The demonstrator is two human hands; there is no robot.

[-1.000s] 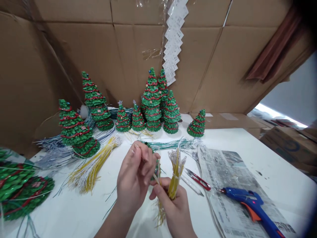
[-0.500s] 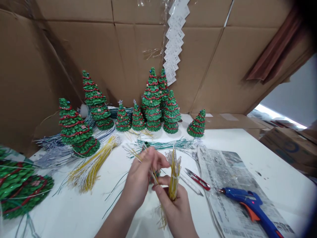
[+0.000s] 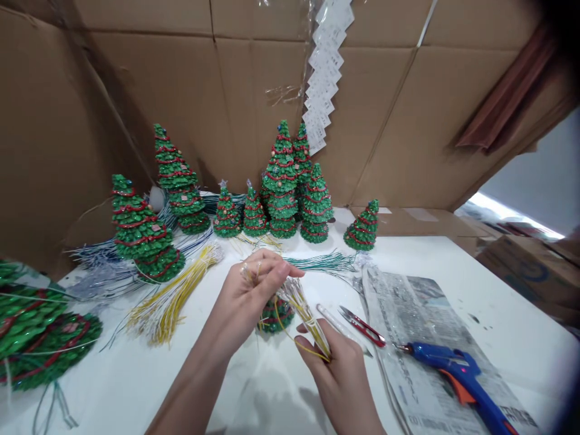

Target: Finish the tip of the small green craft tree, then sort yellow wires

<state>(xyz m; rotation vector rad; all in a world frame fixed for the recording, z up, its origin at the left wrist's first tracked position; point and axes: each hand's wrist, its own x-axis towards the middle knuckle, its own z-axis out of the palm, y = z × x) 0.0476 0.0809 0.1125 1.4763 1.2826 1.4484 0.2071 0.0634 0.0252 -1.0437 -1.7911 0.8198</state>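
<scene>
My right hand (image 3: 342, 356) is closed around a bundle of thin yellow and white bulb wires (image 3: 310, 320), whose pale tips point up and left. One yellow wire loops out of the bundle to the left. Just above and left of it, my left hand (image 3: 256, 290) is closed, thumb against fingers. A few yellow bulb wires (image 3: 247, 275) with clear tips poke out between its fingers. Behind both hands stands a small green Christmas tree (image 3: 275, 317) with red garland, its upper part hidden by my left hand.
Several decorated trees (image 3: 283, 181) line the back of the white table. A larger yellow wire bundle (image 3: 174, 299) lies to the left, green wires (image 3: 324, 262) behind. At right are red thread snips (image 3: 362, 326), a white stick (image 3: 339, 323) and a blue glue gun (image 3: 457, 368) on newspaper (image 3: 408, 314).
The left hand has turned and moved slightly up and left, with wire tips now sticking out between its fingers. The right hand has moved right and down, and its upright bundle now tilts left.
</scene>
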